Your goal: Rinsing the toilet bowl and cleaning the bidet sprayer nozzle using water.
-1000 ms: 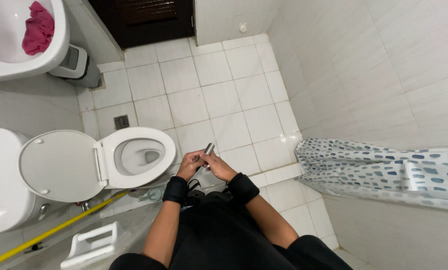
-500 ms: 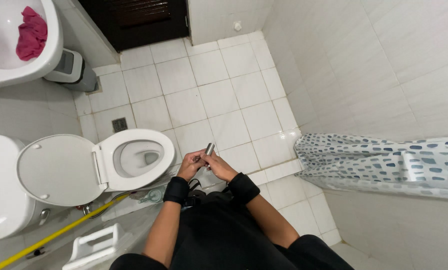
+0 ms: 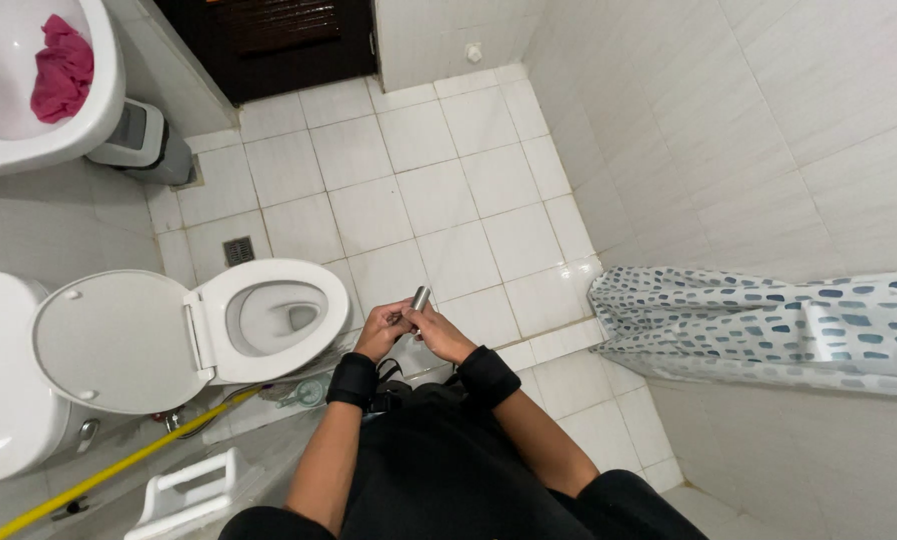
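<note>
Both my hands meet in front of my body over the white tiled floor. My left hand and my right hand together grip a small silver metal cylinder, whose far end sticks out past my fingers. Black wristbands sit on both wrists. What the fingers cover of the cylinder is hidden. The open toilet is just left of my hands.
The toilet lid is up. A white sink with a pink cloth is at top left, a grey bin beneath it. A dotted shower curtain hangs right. A yellow handle and white rack lie lower left. A dark door is ahead.
My hands stay together on the cylinder with almost no movement. The view has drifted slightly, so the floor and toilet sit a little differently in frame.
</note>
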